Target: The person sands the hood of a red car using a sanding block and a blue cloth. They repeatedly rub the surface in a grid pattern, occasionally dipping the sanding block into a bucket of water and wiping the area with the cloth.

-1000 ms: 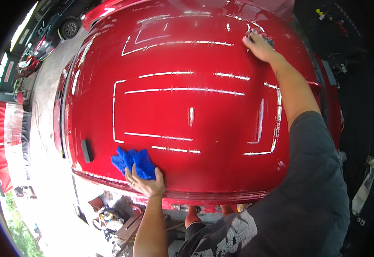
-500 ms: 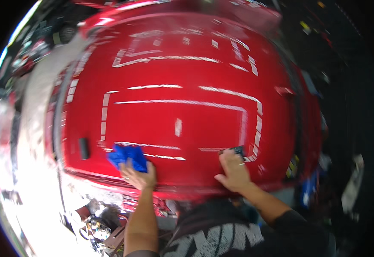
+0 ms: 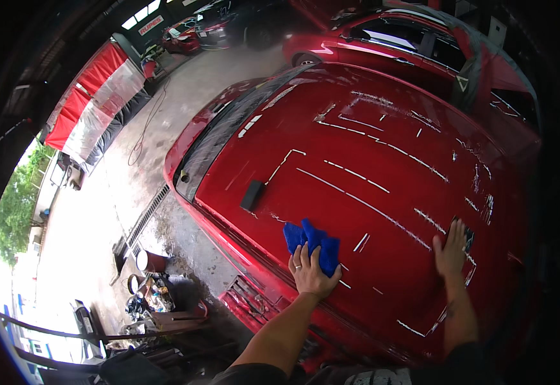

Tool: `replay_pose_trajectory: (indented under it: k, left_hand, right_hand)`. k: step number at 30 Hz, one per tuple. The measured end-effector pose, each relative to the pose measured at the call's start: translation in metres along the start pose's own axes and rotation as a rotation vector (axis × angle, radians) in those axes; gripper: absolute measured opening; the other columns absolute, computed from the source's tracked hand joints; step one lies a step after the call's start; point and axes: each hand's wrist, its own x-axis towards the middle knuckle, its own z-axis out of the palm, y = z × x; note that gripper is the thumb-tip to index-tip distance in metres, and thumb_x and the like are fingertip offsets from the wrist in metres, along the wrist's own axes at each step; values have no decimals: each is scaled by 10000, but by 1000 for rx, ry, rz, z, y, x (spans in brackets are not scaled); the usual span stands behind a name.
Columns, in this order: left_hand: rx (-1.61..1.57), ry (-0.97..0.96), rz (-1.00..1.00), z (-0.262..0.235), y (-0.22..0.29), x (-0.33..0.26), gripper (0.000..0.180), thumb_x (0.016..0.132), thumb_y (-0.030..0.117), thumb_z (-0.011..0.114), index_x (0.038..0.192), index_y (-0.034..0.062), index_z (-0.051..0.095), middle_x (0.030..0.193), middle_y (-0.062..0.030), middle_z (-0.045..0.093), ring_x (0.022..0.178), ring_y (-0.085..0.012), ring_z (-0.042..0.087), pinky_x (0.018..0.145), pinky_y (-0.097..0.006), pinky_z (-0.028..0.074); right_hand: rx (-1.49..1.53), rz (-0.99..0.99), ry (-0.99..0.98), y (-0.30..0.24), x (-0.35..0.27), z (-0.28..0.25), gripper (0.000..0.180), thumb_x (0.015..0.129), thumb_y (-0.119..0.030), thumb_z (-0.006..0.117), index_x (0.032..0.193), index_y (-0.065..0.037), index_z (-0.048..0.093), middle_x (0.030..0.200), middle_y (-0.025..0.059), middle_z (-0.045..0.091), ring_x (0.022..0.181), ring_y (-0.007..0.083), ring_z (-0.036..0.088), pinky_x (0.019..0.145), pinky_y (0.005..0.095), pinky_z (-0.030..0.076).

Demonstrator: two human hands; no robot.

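A glossy red car roof [image 3: 382,276] lies under both hands, with broken white light reflections across it. Near the roof's closer side edge, my left hand [image 3: 313,273] presses on a crumpled blue cloth [image 3: 318,246], fingers curled over its near part. Farther right, my right hand [image 3: 450,250] rests on the red surface with fingers stretched out. A small dark patch [image 3: 469,237] shows beside those fingers; I cannot tell whether it is an object or a reflection. Left of the cloth, a black rectangular block [image 3: 252,195] sits on the roof, touched by neither hand.
The car's windshield [image 3: 219,144] slopes off to the left. Beyond the roof stands another red car [image 3: 389,48]. At lower left, a bucket [image 3: 151,262] and assorted clutter stand on the floor by a drain grate [image 3: 148,215]. A cable [image 3: 148,131] lies on the concrete.
The view has swung, so the car now lies slanted and more of the floor at left shows. My left hand still has the blue cloth, and my right hand remains on the roof.
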Motion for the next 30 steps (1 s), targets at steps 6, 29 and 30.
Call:
replay_pose_trajectory:
  k: [6, 29, 30]
  left_hand:
    - [-85, -68, -8, 0, 14, 9, 843, 792, 554, 812, 1469, 110, 577, 1603, -237, 463, 1553, -438, 336, 1272, -646, 210]
    - [-24, -405, 815, -24, -58, 35, 1084, 724, 680, 892, 1547, 105, 482, 1634, -229, 413, 1570, -440, 322, 1286, -636, 234]
    - [-39, -440, 838, -28, -71, 44, 1062, 729, 669, 895, 1544, 116, 498, 1645, -221, 410, 1570, -434, 325, 1288, -634, 243]
  right_hand:
    - [145, -126, -43, -58, -275, 26, 950, 1030, -409, 620, 1693, 87, 154, 1763, 340, 152, 1644, 525, 141, 1322, 649, 132]
    - [204, -88, 282, -70, -311, 38, 788, 934, -317, 724, 1600, 12, 460, 1685, 301, 379, 1586, 466, 341, 1304, 605, 248]
    - [161, -35, 279, -76, -312, 29, 774, 926, -341, 738, 1588, -25, 491, 1682, 303, 381, 1582, 476, 341, 1303, 607, 245]
